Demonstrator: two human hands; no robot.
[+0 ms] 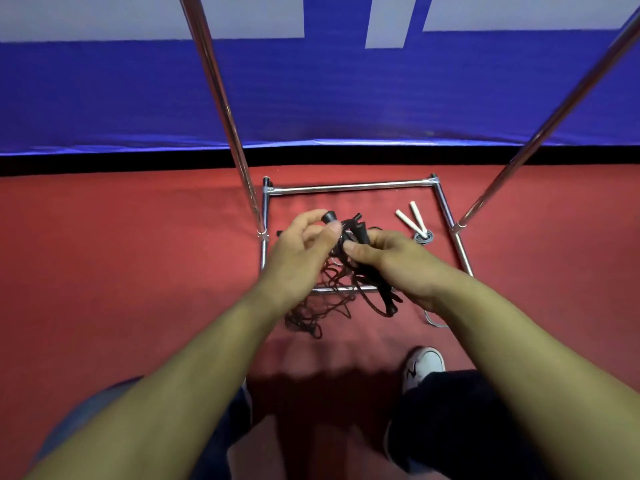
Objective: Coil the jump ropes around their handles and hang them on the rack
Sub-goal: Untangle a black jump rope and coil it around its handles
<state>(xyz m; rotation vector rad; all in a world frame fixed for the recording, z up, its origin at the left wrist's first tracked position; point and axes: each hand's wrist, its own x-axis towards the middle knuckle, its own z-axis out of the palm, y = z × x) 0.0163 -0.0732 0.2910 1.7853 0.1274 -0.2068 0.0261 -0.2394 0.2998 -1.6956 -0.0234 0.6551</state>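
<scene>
Both hands, left hand (304, 237) and right hand (391, 258), gripping tangled black jump ropes' (325, 299) handles (360, 230).

Floor (138, 254): red. Wall banner (311, 91): blue with pale blocks. Rack (349, 188): chrome. Jump ropes (332, 299): black. Second rope's handles (410, 218): white. Shoe (424, 367): white, black mark.

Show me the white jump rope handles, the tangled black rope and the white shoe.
white jump rope handles (408, 220): head view, shaft of the left handle.
tangled black rope (313, 315): head view, loose loops.
white shoe (424, 367): head view, toe.
</scene>
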